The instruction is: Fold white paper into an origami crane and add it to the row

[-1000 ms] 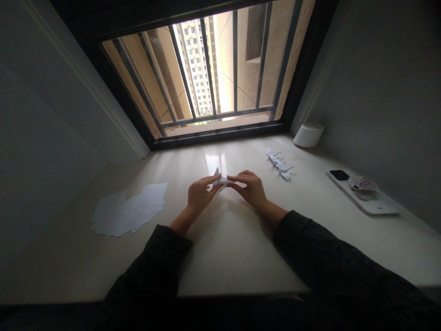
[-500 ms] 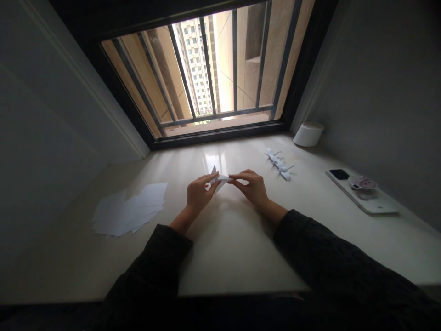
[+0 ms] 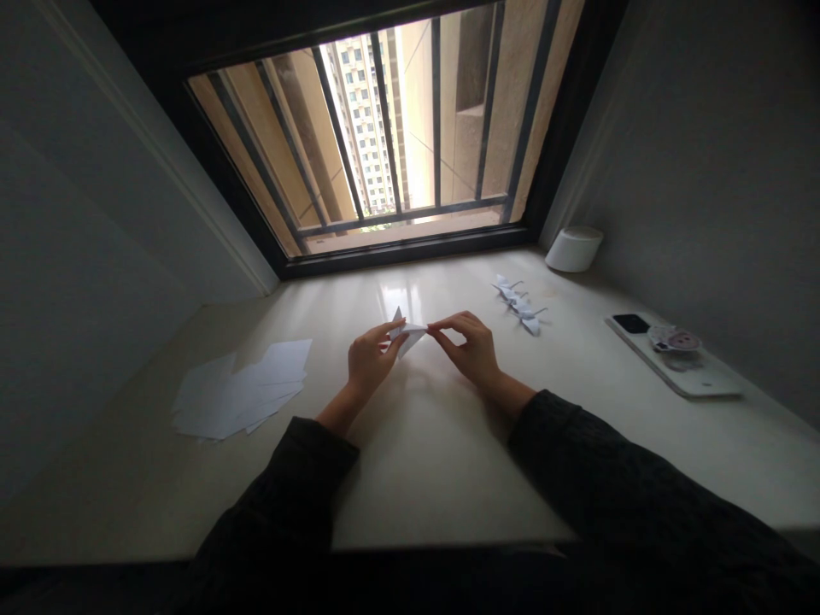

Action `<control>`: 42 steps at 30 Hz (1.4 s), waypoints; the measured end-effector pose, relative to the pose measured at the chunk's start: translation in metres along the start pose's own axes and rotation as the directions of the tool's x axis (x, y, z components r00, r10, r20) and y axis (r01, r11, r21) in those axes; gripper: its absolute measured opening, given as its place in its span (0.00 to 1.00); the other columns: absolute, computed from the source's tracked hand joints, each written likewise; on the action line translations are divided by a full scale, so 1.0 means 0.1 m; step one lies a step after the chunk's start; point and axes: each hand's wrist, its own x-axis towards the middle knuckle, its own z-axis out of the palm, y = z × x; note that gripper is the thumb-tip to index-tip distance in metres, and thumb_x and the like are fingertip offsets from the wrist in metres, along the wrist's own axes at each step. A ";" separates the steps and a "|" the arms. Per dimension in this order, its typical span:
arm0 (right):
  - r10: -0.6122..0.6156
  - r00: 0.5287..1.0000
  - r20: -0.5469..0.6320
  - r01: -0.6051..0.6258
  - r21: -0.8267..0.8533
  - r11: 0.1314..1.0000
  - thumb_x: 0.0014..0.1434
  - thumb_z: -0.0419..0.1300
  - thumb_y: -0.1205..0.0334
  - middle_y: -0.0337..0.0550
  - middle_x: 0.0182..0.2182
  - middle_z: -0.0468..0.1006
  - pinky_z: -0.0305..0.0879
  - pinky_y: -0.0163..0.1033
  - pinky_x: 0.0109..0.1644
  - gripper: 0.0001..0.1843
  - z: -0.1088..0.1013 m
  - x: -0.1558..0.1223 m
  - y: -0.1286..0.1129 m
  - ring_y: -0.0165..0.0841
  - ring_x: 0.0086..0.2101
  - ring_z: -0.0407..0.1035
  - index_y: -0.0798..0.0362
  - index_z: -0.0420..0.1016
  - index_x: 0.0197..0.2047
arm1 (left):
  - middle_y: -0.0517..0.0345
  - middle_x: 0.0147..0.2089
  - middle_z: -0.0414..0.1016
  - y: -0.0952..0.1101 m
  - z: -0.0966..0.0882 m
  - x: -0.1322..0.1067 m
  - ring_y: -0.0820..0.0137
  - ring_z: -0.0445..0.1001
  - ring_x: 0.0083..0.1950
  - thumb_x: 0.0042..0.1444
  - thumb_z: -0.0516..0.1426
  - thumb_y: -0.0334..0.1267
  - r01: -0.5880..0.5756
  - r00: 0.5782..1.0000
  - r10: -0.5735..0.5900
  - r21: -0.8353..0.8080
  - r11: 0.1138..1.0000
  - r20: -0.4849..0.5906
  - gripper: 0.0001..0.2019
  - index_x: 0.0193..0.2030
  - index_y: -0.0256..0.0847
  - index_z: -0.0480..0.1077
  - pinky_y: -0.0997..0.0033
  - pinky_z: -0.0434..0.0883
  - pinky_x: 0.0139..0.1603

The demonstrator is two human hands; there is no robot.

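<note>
Folded paper (image 3: 407, 330): small and white, held between both hands just above the table (image 3: 416, 461), at the middle of the view; one pointed tip sticks up toward 12 o'clock.
Left hand (image 3: 368, 363): at 9 o'clock of the folded paper, thumb and forefinger pinched narrowly on its left end, the other fingers curled under.
Right hand (image 3: 472, 348): at 3 o'clock of the folded paper, fingertips closed tightly on its right end, wrist near the tabletop.
Sleeves (image 3: 615, 487): dark, covering both forearms, coming in from 6 o'clock.
Loose sheets (image 3: 240, 393): white, fanned out flat on the table at 9 o'clock of the hands, well apart from them.
Finished paper figures (image 3: 520, 306): a short row on the table at 2 o'clock of the hands, near them but not touching.
Phone (image 3: 679, 371): lying flat at 3 o'clock, well apart from the hands, with a round pale item on top.
White round pot (image 3: 573, 249): at 2 o'clock, beyond the figures, in the corner by the wall.
Window (image 3: 397, 137): at 12 o'clock, with dark bars and tall buildings outside.
</note>
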 end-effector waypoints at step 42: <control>0.115 0.978 0.173 -0.163 0.294 0.942 0.49 0.67 0.55 0.44 0.35 0.79 0.68 0.41 0.36 0.12 0.11 -0.04 0.12 0.35 0.34 0.71 0.45 0.81 0.39 | 0.49 0.52 0.74 0.02 0.05 -0.06 0.66 0.78 0.43 0.51 0.59 0.32 -0.228 0.953 0.248 -0.125 0.966 0.172 0.24 0.57 0.44 0.68 0.64 0.78 0.42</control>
